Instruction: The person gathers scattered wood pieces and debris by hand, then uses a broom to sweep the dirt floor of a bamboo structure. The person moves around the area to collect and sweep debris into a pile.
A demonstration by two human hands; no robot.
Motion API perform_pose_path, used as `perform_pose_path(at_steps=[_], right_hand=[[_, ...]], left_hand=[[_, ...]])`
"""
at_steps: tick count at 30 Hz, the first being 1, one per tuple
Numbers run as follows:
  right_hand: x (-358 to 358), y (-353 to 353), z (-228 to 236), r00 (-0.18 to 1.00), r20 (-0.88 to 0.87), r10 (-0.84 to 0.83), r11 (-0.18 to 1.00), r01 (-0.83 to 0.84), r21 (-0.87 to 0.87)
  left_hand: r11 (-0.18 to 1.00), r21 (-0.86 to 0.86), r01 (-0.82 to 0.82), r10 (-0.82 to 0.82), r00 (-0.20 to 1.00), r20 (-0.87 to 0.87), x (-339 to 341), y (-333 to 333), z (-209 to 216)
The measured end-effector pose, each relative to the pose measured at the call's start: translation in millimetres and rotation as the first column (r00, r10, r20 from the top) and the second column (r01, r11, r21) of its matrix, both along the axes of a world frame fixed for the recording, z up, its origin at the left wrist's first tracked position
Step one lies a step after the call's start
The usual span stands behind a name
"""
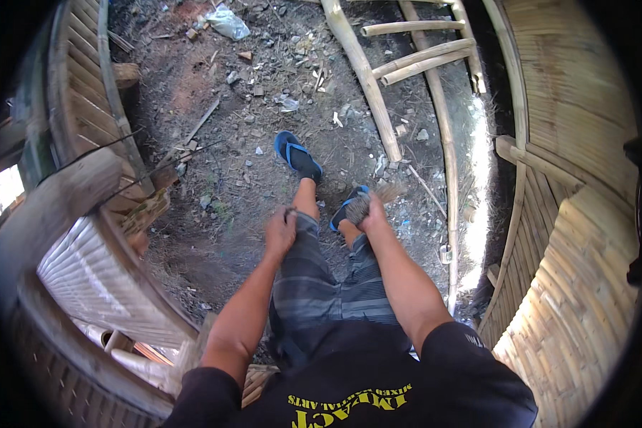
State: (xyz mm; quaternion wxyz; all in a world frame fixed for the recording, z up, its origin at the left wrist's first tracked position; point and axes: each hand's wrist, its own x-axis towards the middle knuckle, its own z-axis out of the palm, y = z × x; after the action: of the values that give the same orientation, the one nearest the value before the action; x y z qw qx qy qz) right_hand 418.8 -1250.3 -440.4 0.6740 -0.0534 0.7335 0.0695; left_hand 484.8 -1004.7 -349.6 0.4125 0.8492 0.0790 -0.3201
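My left hand (282,230) rests against the knee of my dark striped shorts (303,264), its fingers curled in. Whatever lies inside those fingers, if anything, is hidden. My right hand (373,214) is closed around a grey-brown bristly bundle (359,207), held over my right foot near the other knee. Pale, frayed strands stick out from the bundle's far side, and its exact kind does not show. Below the hands, my feet are in blue flip-flops (287,148) on the dirt ground; the bundle partly covers the right one.
Bamboo poles (369,85) joined like a frame lie at the far right. Slatted bamboo walls (556,285) stand on the right, with a bamboo bench or railing (71,207) on the left. Stones, sticks and a crumpled plastic bag (227,23) litter the ground (242,107).
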Motion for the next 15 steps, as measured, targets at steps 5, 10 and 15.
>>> perform_pose_path(at_steps=[5, 10, 15], right_hand=[[230, 72, -81, 0.984, 0.160, 0.081, 0.996, -0.087, 0.032], [360, 113, -57, 0.576, 0.586, 0.570, 0.798, -0.559, -0.226], [340, 113, -18, 0.700, 0.403, 0.589, 0.808, -0.506, -0.302]], left_hand=[[0.930, 0.222, 0.293, -0.275, 0.955, -0.108, 38, 15, -33], [0.927, 0.225, 0.300, -0.251, 0.942, -0.223, 92, 19, -35], [0.932, 0.175, 0.316, -0.255, 0.918, -0.303, 126, 20, -34]])
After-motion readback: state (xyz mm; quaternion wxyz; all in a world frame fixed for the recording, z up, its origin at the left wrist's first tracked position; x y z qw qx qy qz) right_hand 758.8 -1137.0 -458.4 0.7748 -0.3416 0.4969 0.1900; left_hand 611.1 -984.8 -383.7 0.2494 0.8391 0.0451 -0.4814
